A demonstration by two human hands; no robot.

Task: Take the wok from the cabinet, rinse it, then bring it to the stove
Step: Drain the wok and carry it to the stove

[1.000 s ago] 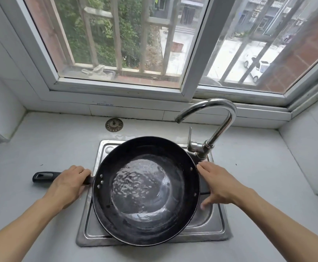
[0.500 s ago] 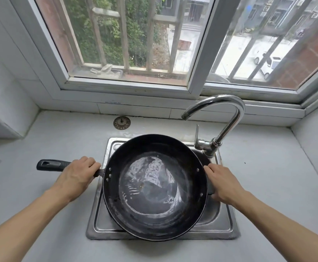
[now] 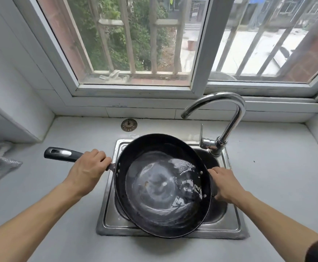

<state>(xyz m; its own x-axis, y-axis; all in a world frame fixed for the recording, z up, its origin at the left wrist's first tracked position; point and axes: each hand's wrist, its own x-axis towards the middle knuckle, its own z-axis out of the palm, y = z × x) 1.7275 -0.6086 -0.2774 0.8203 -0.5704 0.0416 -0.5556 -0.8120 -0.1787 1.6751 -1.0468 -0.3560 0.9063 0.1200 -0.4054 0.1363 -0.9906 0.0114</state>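
You hold the black wok (image 3: 162, 186) over the steel sink (image 3: 235, 225), tilted down toward its right rim, with water pooled on that side of the bowl. Your left hand (image 3: 87, 170) wraps the black handle (image 3: 59, 153) near the bowl, fingers curled tight together; your right hand (image 3: 223, 184) grips the far rim, fingers closed on the edge. The faucet (image 3: 230, 118) arches behind the wok; a drain strainer (image 3: 129, 125) lies on the counter (image 3: 279, 186) behind the sink.
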